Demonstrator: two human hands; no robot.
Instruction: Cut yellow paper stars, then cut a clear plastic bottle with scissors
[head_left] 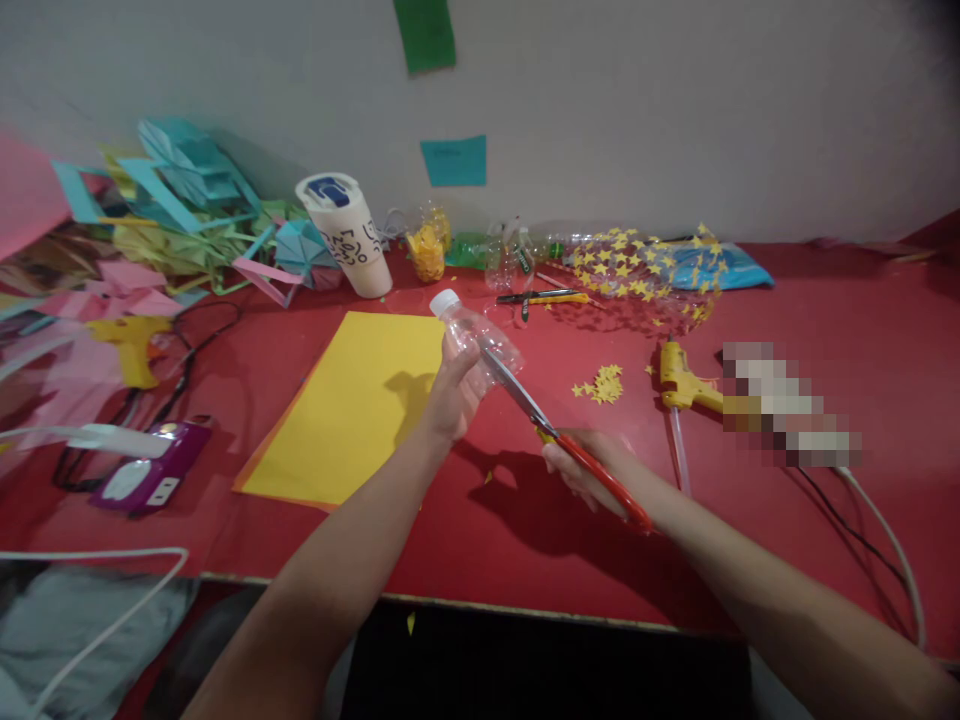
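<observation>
My left hand (459,385) is wrapped round a clear plastic bottle (491,345) with a white cap, tilted so the cap points up and left. In my right hand (589,465) is a pair of scissors (517,392) with red handles, its blades lying against the bottle's side. Whether the blades have gone into the plastic I cannot tell. Below the bottle, on the red table (525,560), lie sheets of yellow paper (352,400), partly behind my left hand. A small heap of yellow stars (604,385) lies right of the bottle.
Yellow glue guns lie at right (675,375) and left (135,345), with cords and a purple power strip (154,465). A white tumbler (349,240), a cup of yellow pieces (429,250), bottles, a star-covered clear piece (637,265) and folded paper (187,190) line the back.
</observation>
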